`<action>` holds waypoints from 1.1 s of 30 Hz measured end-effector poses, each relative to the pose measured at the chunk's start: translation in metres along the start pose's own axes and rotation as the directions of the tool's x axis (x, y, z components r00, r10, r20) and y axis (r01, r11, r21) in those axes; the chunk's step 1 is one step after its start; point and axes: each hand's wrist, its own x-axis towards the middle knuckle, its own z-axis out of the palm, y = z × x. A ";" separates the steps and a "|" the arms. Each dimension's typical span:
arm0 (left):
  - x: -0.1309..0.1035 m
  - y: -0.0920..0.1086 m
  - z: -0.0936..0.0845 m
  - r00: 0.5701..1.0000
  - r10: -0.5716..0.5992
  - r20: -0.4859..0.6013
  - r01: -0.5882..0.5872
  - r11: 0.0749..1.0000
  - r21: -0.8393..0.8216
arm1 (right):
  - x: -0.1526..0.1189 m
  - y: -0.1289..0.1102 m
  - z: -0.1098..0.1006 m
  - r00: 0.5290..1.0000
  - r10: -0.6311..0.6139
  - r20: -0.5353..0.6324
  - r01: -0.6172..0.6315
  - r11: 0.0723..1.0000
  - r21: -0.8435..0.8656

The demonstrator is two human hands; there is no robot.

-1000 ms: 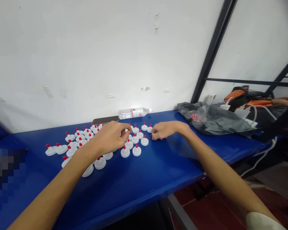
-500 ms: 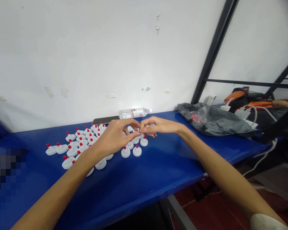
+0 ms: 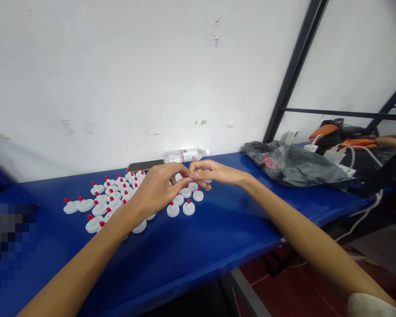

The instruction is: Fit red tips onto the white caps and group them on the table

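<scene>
My left hand (image 3: 163, 182) is closed in a pinch, thumb and index fingertips meeting the fingertips of my right hand (image 3: 211, 172). Whatever sits between the left fingertips is too small or hidden to name. My right fingers are curled around a white round cap (image 3: 207, 180), of which only a bit shows. Under and beyond the hands stand several white round caps with red tips (image 3: 188, 208) on the blue table (image 3: 198, 246). Left of them spreads a larger group of the same red-tipped caps (image 3: 100, 208), partly covered by my left wrist and forearm.
Along the wall lie a clear plastic bottle (image 3: 185, 155) and a dark phone-like slab (image 3: 145, 165). On the right, a dark grey plastic bag (image 3: 297, 165) holds a clear bag of small red pieces (image 3: 272, 160). White chargers (image 3: 335, 156) with cables and a black metal post (image 3: 288, 75) stand beyond.
Both hands have shifted slightly left, with their fingertips still together. More of the caps beneath my right hand now show. The caps on the table have stayed in place.
</scene>
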 end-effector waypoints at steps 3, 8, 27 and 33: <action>0.000 -0.002 0.001 1.000 0.021 0.021 -0.023 0.995 0.093 | 0.001 0.001 0.002 0.999 0.028 -0.018 -0.026 0.997 0.069; 0.001 -0.005 -0.001 0.998 -0.034 -0.045 0.048 0.936 0.350 | 0.002 0.003 0.006 0.990 0.108 -0.090 -0.084 0.967 0.241; -0.002 -0.008 0.003 0.999 0.040 0.016 -0.041 0.814 0.579 | 0.004 0.008 0.008 0.983 -0.046 -0.175 0.028 0.994 -0.104; -0.001 -0.010 0.003 1.000 0.018 -0.004 -0.012 0.785 0.619 | 0.005 0.008 0.008 0.974 -0.084 -0.211 0.061 0.992 -0.114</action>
